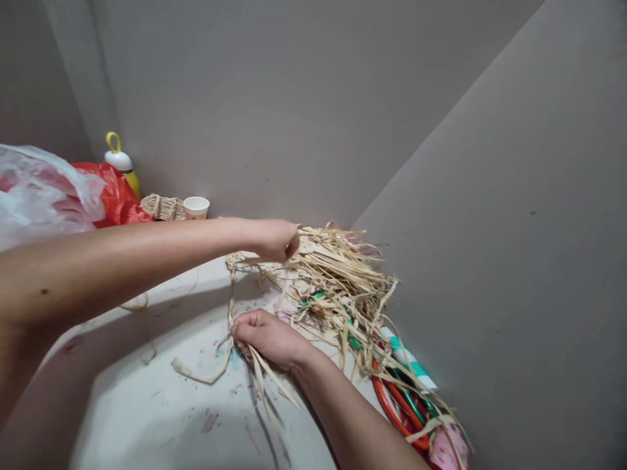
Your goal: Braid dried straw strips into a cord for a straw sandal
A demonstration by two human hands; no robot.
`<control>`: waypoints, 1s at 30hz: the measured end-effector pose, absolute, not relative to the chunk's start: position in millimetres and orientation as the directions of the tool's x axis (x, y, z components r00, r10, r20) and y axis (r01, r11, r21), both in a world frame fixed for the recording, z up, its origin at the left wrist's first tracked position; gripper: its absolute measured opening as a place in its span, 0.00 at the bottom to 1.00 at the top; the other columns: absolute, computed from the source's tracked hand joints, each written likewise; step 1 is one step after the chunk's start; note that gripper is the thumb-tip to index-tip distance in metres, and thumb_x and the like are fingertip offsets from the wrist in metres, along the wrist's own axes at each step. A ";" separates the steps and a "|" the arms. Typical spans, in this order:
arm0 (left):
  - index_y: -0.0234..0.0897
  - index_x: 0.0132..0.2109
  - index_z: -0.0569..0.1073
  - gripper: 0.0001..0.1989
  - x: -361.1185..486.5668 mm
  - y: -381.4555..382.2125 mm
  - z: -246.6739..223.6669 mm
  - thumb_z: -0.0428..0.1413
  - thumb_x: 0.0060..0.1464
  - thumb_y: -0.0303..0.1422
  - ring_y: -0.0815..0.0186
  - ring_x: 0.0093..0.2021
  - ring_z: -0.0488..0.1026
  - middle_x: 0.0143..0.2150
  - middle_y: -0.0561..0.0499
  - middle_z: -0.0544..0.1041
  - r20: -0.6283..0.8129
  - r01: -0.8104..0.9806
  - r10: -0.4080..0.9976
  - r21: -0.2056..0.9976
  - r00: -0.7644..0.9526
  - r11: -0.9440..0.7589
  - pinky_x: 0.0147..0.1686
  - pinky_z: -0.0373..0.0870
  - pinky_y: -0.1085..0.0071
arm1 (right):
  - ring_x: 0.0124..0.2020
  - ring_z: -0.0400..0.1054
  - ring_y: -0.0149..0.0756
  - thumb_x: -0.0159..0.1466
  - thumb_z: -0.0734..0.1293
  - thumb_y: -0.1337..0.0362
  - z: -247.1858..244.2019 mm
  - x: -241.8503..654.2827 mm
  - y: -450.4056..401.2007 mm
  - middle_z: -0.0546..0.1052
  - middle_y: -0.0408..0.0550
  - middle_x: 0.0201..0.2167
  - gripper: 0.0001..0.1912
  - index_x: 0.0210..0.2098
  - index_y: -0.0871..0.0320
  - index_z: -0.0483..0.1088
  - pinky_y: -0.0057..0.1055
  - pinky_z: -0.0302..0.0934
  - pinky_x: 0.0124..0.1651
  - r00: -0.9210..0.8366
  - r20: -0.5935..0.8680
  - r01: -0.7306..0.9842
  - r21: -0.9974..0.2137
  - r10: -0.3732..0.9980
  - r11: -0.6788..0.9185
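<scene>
A narrow braid of pale dry fibre (232, 290) runs down the white table (161, 405). My right hand (267, 336) pinches its lower end, with loose strands (267, 385) hanging below the fingers and one wide strip (200, 377) curling to the left. My left hand (278, 240) reaches across above it, fingers curled closed at the edge of a large heap of dry fibre strips (343, 267). What its fingers hold is hard to make out, as they are turned away from view.
White and red plastic bags (44, 189), a yellow and white bottle (118, 160), a woven fibre piece (164, 207) and a paper cup (196, 207) stand at the back left. Orange and green tubing (392, 408) lies at the right, beside the grey wall (529, 261).
</scene>
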State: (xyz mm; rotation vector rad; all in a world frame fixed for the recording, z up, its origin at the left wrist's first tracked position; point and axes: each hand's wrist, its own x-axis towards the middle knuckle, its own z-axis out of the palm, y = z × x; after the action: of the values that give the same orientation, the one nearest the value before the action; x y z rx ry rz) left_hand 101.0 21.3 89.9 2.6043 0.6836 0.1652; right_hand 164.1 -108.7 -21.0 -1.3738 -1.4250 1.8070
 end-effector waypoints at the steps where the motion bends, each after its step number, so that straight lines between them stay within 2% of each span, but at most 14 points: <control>1: 0.37 0.22 0.76 0.09 92.3 21.1 87.7 0.56 0.32 0.20 0.69 0.23 0.62 0.17 0.54 0.69 -0.103 0.511 0.522 0.431 0.847 -0.744 0.29 0.58 0.71 | 0.11 0.51 0.22 0.54 0.59 0.68 -22.0 163.8 -108.7 0.59 0.35 0.09 0.11 0.16 0.59 0.60 0.20 0.46 0.16 -0.398 -0.419 0.213 -0.908 0.816 -0.362; 3: 0.39 0.22 0.76 0.08 78.2 24.0 86.0 0.57 0.31 0.21 0.69 0.22 0.63 0.15 0.54 0.68 -0.188 0.612 0.594 0.407 0.782 -0.678 0.28 0.57 0.72 | 0.11 0.51 0.22 0.54 0.59 0.68 -24.3 163.3 -108.5 0.60 0.35 0.10 0.11 0.15 0.59 0.60 0.20 0.46 0.16 -0.399 -0.420 0.207 -0.907 0.815 -0.366; 6: 0.38 0.25 0.77 0.05 64.6 33.7 90.2 0.57 0.37 0.26 0.69 0.23 0.63 0.18 0.53 0.70 -0.017 0.646 0.683 0.344 0.730 -0.682 0.27 0.56 0.73 | 0.11 0.51 0.22 0.54 0.59 0.68 -27.5 163.1 -108.3 0.60 0.35 0.10 0.11 0.16 0.59 0.60 0.21 0.47 0.16 -0.400 -0.420 0.204 -0.907 0.815 -0.367; 9: 0.35 0.28 0.77 0.07 59.1 41.5 90.8 0.53 0.43 0.29 0.69 0.23 0.63 0.21 0.50 0.71 0.123 0.670 0.725 0.303 0.678 -0.678 0.26 0.54 0.72 | 0.10 0.51 0.22 0.54 0.59 0.68 -29.4 163.5 -108.3 0.60 0.35 0.10 0.11 0.16 0.58 0.60 0.21 0.48 0.16 -0.404 -0.412 0.202 -0.911 0.816 -0.360; 13: 0.34 0.29 0.77 0.10 64.3 39.6 72.7 0.53 0.46 0.34 0.67 0.25 0.66 0.23 0.48 0.73 0.104 0.692 0.754 0.333 0.648 -0.640 0.26 0.55 0.72 | 0.11 0.51 0.22 0.54 0.59 0.68 -28.8 163.4 -108.4 0.60 0.35 0.10 0.11 0.15 0.59 0.60 0.21 0.47 0.16 -0.402 -0.408 0.202 -0.913 0.820 -0.355; 17: 0.34 0.27 0.75 0.16 81.9 30.2 47.1 0.54 0.45 0.44 0.64 0.27 0.68 0.22 0.47 0.72 0.029 0.706 0.775 0.392 0.631 -0.590 0.28 0.58 0.72 | 0.11 0.51 0.22 0.53 0.59 0.68 -26.3 162.1 -108.6 0.59 0.35 0.09 0.11 0.15 0.59 0.60 0.21 0.47 0.16 -0.400 -0.414 0.218 -0.910 0.818 -0.354; 19: 0.33 0.23 0.74 0.15 91.9 27.1 36.3 0.59 0.40 0.43 0.60 0.29 0.69 0.21 0.46 0.71 -0.006 0.708 0.784 0.435 0.620 -0.557 0.30 0.60 0.69 | 0.11 0.51 0.22 0.53 0.59 0.69 -25.7 161.6 -108.6 0.59 0.35 0.09 0.11 0.15 0.58 0.60 0.21 0.47 0.16 -0.398 -0.413 0.221 -0.910 0.819 -0.352; 21: 0.33 0.22 0.73 0.11 100.0 27.0 28.1 0.61 0.38 0.37 0.59 0.29 0.69 0.20 0.46 0.71 -0.039 0.685 0.777 0.501 0.629 -0.529 0.30 0.61 0.68 | 0.11 0.51 0.22 0.52 0.59 0.68 -25.6 161.6 -108.4 0.59 0.35 0.09 0.10 0.15 0.58 0.60 0.21 0.47 0.16 -0.397 -0.418 0.219 -0.908 0.817 -0.358; 24: 0.32 0.26 0.74 0.06 105.2 32.4 24.2 0.58 0.43 0.32 0.65 0.26 0.68 0.21 0.50 0.72 -0.041 0.618 0.741 0.584 0.670 -0.526 0.30 0.62 0.72 | 0.10 0.50 0.22 0.52 0.59 0.68 -25.9 162.0 -107.8 0.59 0.34 0.09 0.10 0.16 0.58 0.60 0.21 0.46 0.15 -0.392 -0.427 0.225 -0.903 0.815 -0.366; 26: 0.33 0.29 0.74 0.07 103.4 38.1 28.9 0.54 0.49 0.32 0.70 0.27 0.68 0.25 0.52 0.73 0.002 0.528 0.720 0.679 0.694 -0.511 0.30 0.63 0.75 | 0.10 0.50 0.22 0.52 0.58 0.69 -26.2 162.5 -107.5 0.59 0.35 0.09 0.10 0.15 0.58 0.60 0.21 0.46 0.15 -0.392 -0.423 0.234 -0.905 0.817 -0.356; 28: 0.32 0.31 0.72 0.08 98.0 43.1 38.9 0.51 0.54 0.31 0.73 0.27 0.68 0.27 0.52 0.73 0.030 0.360 0.714 0.848 0.700 -0.389 0.31 0.64 0.76 | 0.10 0.50 0.22 0.52 0.58 0.68 -26.2 162.7 -107.6 0.59 0.35 0.09 0.10 0.15 0.58 0.60 0.21 0.46 0.16 -0.394 -0.416 0.248 -0.907 0.820 -0.341; 30: 0.33 0.32 0.70 0.08 89.7 45.8 51.8 0.50 0.56 0.30 0.75 0.23 0.66 0.24 0.53 0.70 -0.001 0.177 0.720 0.970 0.694 -0.169 0.28 0.64 0.75 | 0.11 0.50 0.22 0.53 0.58 0.68 -25.9 162.5 -108.2 0.59 0.35 0.09 0.10 0.16 0.58 0.60 0.21 0.46 0.16 -0.390 -0.415 0.255 -0.906 0.822 -0.337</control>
State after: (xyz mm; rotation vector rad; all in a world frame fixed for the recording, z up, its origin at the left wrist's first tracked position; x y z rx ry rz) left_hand 89.7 45.8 51.8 1.7066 0.7263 0.5640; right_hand 162.5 -108.2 -25.9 -1.3994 -1.4712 1.7751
